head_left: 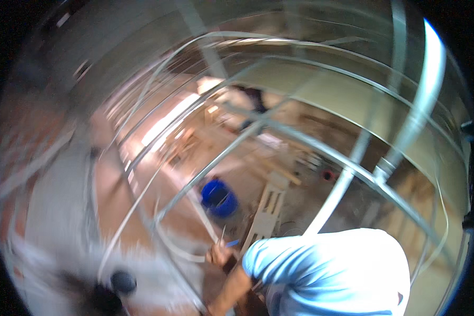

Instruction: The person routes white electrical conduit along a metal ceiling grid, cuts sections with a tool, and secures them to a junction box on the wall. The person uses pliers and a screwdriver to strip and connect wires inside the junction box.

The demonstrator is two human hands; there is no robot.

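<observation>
A light blue short sleeve [321, 263] fills the lower right, and a bare forearm [229, 292] slants from it toward the lower edge. Just beyond the sleeve, my right hand [220, 254] looks closed round a slim blue object [231, 243]; blur hides its kind. A thin pale tip [224, 231] sticks up from the same fist. That hand is near a metal frame bar [176, 276], and I cannot tell whether they touch. My left hand does not show.
A grid of thin metal profiles [300, 137] spans the view above a floor far below. On that floor stand a blue bucket [219, 198] and a pale wooden pallet [268, 208]. A bright tube [424, 100] hangs at the right. Dark blurred objects [102, 300] lie at the lower left.
</observation>
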